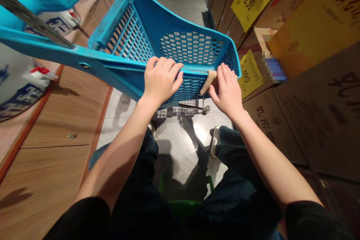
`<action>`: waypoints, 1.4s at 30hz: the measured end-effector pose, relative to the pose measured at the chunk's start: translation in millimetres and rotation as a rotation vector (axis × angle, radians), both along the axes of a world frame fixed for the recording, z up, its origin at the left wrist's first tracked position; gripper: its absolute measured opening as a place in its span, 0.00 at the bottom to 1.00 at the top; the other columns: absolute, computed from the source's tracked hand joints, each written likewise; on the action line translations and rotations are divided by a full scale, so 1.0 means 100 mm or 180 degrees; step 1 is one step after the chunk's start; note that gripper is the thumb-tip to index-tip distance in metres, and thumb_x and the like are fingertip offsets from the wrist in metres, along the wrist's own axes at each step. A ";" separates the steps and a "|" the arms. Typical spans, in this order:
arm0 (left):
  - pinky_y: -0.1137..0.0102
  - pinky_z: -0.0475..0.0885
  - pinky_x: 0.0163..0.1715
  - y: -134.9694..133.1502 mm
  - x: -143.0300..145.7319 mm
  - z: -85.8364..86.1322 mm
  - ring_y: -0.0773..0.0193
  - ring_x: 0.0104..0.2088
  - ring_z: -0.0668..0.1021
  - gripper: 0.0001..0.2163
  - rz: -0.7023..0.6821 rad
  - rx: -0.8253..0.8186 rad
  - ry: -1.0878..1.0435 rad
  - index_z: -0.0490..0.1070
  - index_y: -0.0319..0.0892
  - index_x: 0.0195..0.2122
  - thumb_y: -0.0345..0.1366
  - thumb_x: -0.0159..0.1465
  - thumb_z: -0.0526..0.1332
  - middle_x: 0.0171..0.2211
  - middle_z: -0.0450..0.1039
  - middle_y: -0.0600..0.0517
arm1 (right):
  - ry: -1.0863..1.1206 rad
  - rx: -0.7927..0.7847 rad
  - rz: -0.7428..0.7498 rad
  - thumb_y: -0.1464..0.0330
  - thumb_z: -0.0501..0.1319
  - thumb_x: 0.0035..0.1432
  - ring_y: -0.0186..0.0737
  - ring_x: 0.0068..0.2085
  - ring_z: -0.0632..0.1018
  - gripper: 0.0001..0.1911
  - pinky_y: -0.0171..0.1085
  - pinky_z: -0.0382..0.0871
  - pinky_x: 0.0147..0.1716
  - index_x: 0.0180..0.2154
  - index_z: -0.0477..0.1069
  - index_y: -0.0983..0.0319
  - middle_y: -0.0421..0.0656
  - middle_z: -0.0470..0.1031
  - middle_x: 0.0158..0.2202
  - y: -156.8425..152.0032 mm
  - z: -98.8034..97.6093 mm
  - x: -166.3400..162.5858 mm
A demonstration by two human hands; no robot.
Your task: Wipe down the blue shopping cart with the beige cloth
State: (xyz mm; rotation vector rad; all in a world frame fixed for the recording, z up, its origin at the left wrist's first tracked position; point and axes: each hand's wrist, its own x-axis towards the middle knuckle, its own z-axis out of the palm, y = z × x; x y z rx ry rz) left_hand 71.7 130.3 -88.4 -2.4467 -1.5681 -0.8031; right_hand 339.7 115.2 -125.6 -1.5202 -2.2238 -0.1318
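A blue plastic shopping cart [153, 17] with mesh walls stands tilted in front of me, its near rim running across the view. My left hand [161, 80] is closed over that rim around its middle, fingers bent to the inner side. Towards the right end, my right hand [229, 92] grips a tan folded cloth [208, 82] against the rim and outer mesh. Part of the cloth is hidden behind the fingers. Below the basket a small wheel [207, 109] shows near the floor.
Wooden cabinets [56, 116] line the left, with white bags [19, 86] with blue print on top. Stacked cardboard boxes [281, 120] with yellow price signs [254, 0] rise close on the right. Beneath me is part of a green seat [184, 207]. The floor [180, 138] is grey.
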 end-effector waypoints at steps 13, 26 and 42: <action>0.39 0.53 0.77 -0.19 0.49 -0.19 0.43 0.73 0.68 0.36 -0.0534 -0.0195 0.0302 0.60 0.44 0.77 0.33 0.66 0.59 0.71 0.70 0.41 | 0.0048 0.0046 -0.0008 0.60 0.52 0.69 0.63 0.79 0.59 0.38 0.68 0.53 0.76 0.75 0.56 0.69 0.63 0.59 0.78 0.04 -0.03 -0.02; 0.35 0.47 0.76 -0.06 0.55 -0.17 0.40 0.67 0.71 0.31 -0.0452 -0.0472 -0.0021 0.68 0.47 0.70 0.30 0.63 0.59 0.63 0.74 0.41 | 0.0084 0.0013 0.0121 0.61 0.54 0.68 0.65 0.80 0.55 0.41 0.69 0.53 0.76 0.76 0.52 0.73 0.67 0.55 0.78 -0.13 -0.07 -0.10; 0.38 0.50 0.75 -0.08 0.47 -0.15 0.42 0.66 0.72 0.28 -0.0440 -0.0428 -0.0020 0.70 0.46 0.65 0.29 0.62 0.58 0.62 0.75 0.42 | -0.0071 0.0054 0.0032 0.59 0.54 0.70 0.66 0.78 0.59 0.38 0.68 0.53 0.76 0.75 0.57 0.70 0.64 0.58 0.77 -0.12 -0.04 -0.10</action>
